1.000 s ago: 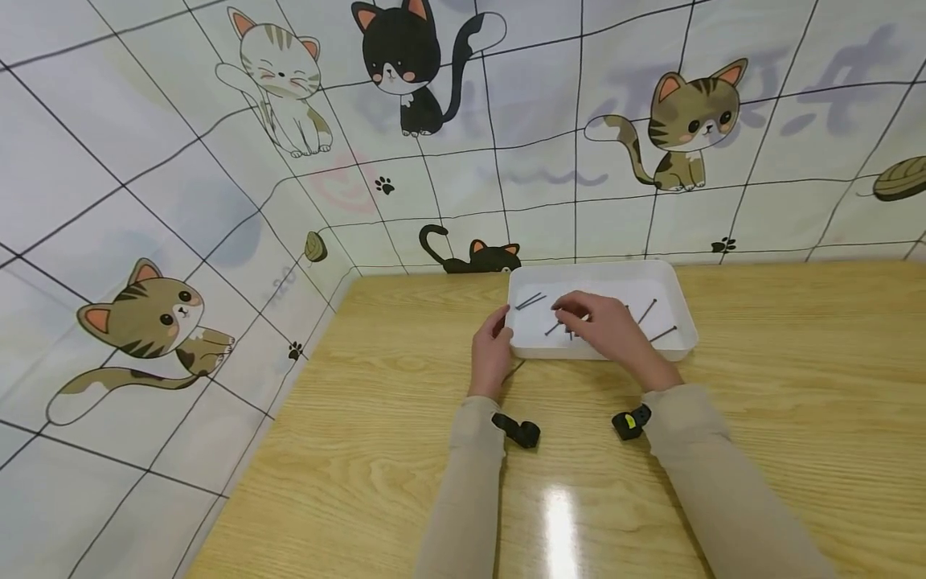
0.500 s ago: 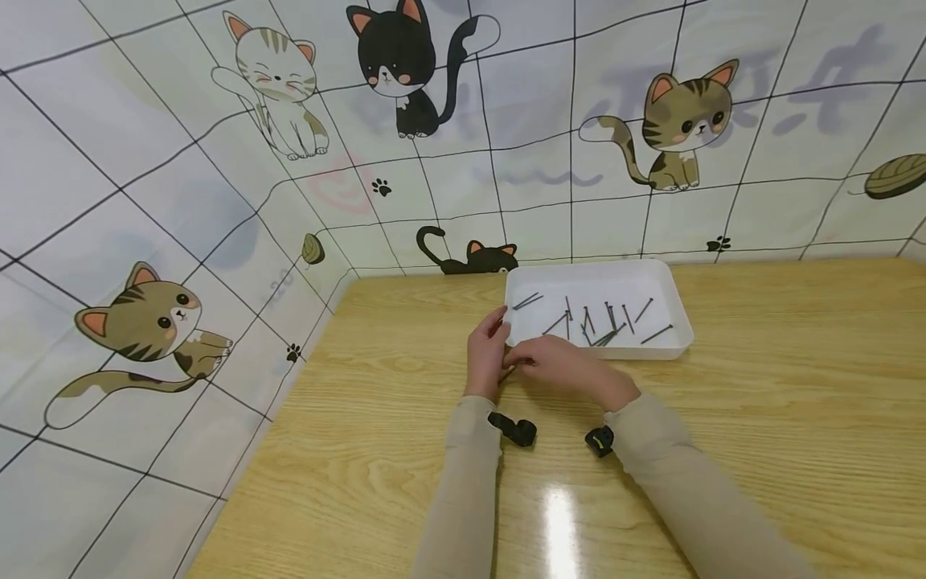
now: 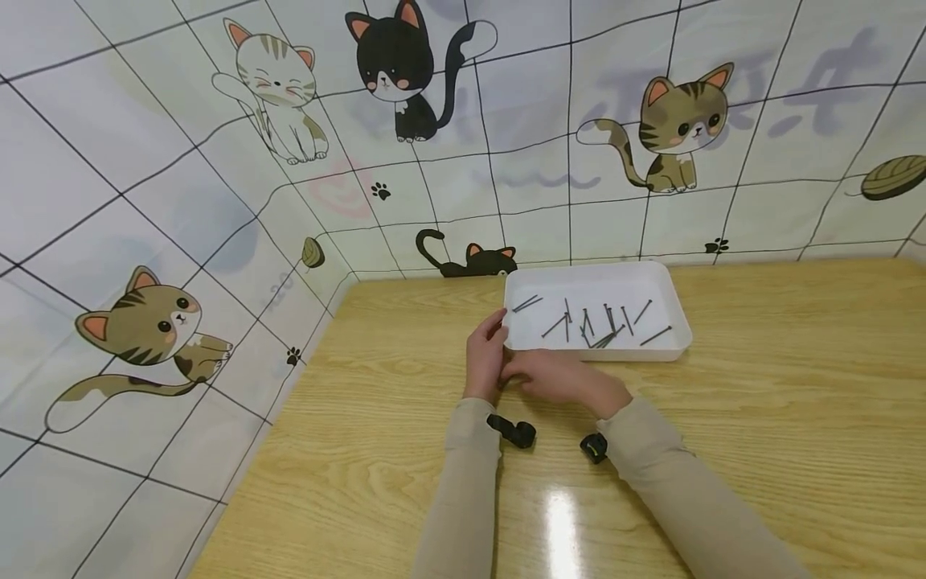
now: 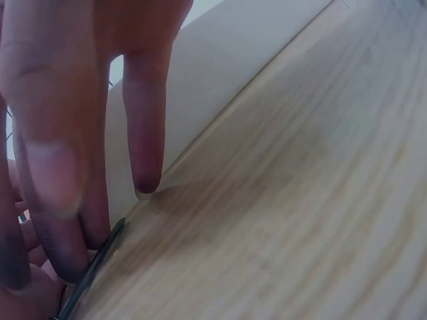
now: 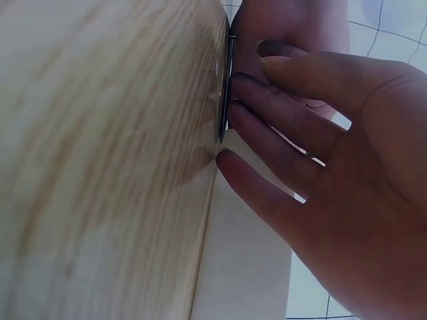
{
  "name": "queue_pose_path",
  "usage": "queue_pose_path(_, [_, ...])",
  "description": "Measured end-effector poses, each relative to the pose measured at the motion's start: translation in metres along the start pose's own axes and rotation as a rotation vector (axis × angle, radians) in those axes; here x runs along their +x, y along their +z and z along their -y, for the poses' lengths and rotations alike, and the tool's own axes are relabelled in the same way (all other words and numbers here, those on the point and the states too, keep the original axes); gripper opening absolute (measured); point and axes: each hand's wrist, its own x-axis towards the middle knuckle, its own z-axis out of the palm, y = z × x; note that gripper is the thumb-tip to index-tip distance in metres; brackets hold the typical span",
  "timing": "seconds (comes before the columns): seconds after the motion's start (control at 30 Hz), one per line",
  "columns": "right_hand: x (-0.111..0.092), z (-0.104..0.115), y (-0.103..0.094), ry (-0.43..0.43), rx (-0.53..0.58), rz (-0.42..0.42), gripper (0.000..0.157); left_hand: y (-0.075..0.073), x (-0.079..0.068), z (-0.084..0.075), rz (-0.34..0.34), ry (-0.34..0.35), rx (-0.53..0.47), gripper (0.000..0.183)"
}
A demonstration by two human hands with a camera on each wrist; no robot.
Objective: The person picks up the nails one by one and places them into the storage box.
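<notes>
A white tray holds several dark nails, lying in scattered directions. My left hand grips the tray at its left front corner. My right hand is down on the tabletop just before the tray's front wall, close to my left hand. One loose nail lies on the wood along the tray's foot, its point towards the tray. In the right wrist view, fingertips of my right hand reach down beside this nail, seemingly touching it, with no pinch seen. The head view hides the nail behind my right hand.
A wooden table extends around the tray. Behind the tray and along the left stands a white wall covering with grid lines and printed cats. Black wrist cameras are strapped to both wrists.
My right hand has come out of the tray, over its front wall, and down to the loose nail on the table. My left hand has kept its place at the tray's corner.
</notes>
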Motion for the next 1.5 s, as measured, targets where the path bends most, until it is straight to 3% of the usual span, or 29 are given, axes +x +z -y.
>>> queue_pose_path(0.17, [-0.001,0.002,0.002,-0.028,-0.035,-0.020,0.023,0.001,-0.002,0.000,0.002,0.011,-0.019,0.035])
queue_pose_path(0.4, [-0.003,0.011,0.005,0.019,-0.204,-0.079,0.012,-0.001,-0.002,-0.002,0.024,-0.019,-0.031,0.034])
queue_pose_path(0.77, [-0.004,0.015,0.003,0.059,-0.245,-0.073,0.008,-0.001,-0.016,-0.029,0.027,0.000,-0.001,0.033])
queue_pose_path(1.27, [-0.005,0.012,0.003,0.117,-0.204,-0.037,0.012,-0.003,-0.016,-0.026,0.033,-0.009,0.013,0.034])
queue_pose_path(1.43, [-0.007,0.007,-0.003,0.171,-0.100,-0.011,0.006,-0.003,-0.017,-0.027,0.032,-0.006,0.033,0.034])
queue_pose_path(1.5, [-0.008,0.004,-0.006,0.189,-0.058,-0.016,0.006,-0.004,-0.012,-0.019,0.031,-0.010,0.030,0.034])
